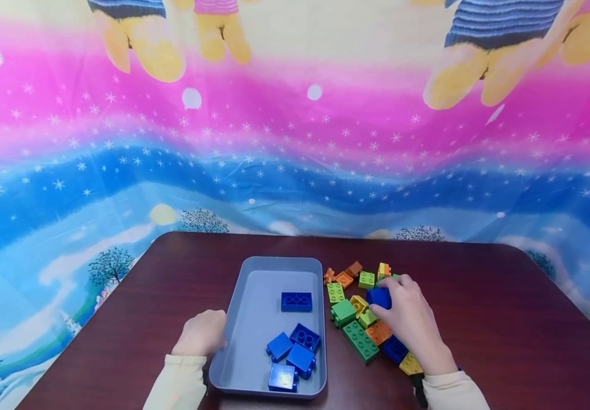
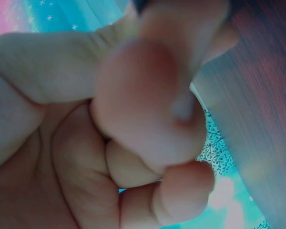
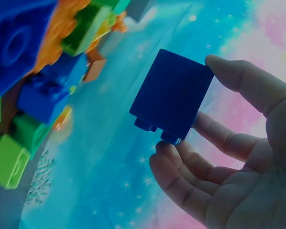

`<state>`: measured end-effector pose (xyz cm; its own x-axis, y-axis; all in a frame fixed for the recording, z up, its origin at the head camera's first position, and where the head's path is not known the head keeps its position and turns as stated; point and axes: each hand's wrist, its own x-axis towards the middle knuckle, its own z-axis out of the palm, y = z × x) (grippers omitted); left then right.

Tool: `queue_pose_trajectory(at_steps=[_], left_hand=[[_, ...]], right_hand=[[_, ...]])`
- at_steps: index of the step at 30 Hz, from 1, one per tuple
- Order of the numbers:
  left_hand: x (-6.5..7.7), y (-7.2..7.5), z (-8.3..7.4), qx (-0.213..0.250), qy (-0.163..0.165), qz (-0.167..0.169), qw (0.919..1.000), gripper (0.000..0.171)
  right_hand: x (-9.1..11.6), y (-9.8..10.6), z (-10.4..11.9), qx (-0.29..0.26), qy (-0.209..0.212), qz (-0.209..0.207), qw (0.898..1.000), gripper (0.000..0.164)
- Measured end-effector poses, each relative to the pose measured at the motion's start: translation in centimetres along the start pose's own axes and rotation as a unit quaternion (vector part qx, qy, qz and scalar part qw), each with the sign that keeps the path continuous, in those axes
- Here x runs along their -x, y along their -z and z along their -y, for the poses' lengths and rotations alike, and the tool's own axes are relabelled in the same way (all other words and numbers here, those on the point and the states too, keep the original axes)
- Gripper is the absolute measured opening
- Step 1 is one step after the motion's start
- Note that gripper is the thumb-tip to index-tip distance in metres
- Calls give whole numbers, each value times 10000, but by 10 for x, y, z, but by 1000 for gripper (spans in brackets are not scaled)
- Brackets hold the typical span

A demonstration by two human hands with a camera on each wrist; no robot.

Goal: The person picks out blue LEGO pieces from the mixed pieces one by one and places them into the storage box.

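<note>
My right hand (image 1: 408,307) is over the loose toy bricks to the right of the tray. It pinches a blue toy brick (image 3: 174,93) between thumb and fingers, and the brick's studs show at its lower edge in the right wrist view. At the left side of the grey tray (image 1: 254,263) is my left hand (image 1: 200,333), its fingers curled against the rim. The left wrist view shows these curled fingers close up and blurred, with no object visible in them. Several blue bricks (image 1: 296,302) lie inside the tray, mostly toward its near right corner.
Mixed bricks crowd the tray's right side: a long green brick (image 1: 361,341), a lime brick (image 1: 335,292), an orange brick (image 1: 379,332), a yellow brick (image 1: 410,364) and another blue brick (image 1: 394,349). Behind the dark table (image 1: 505,319) hangs a printed cloth (image 1: 295,131).
</note>
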<state>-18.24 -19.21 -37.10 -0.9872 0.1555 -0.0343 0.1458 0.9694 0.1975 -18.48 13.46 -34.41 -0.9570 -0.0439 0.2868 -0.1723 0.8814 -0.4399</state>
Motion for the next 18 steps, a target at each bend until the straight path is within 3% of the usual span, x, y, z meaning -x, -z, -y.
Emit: queue_pose_trajectory(at_steps=[9, 18], left_hand=[[1, 0, 1, 3, -5, 54, 10000, 19], [1, 0, 1, 32, -4, -22, 10000, 18]], right_hand=[[2, -26, 32, -348, 376, -336, 9981, 37], [2, -56, 56, -120, 1061, -316, 9938, 37]])
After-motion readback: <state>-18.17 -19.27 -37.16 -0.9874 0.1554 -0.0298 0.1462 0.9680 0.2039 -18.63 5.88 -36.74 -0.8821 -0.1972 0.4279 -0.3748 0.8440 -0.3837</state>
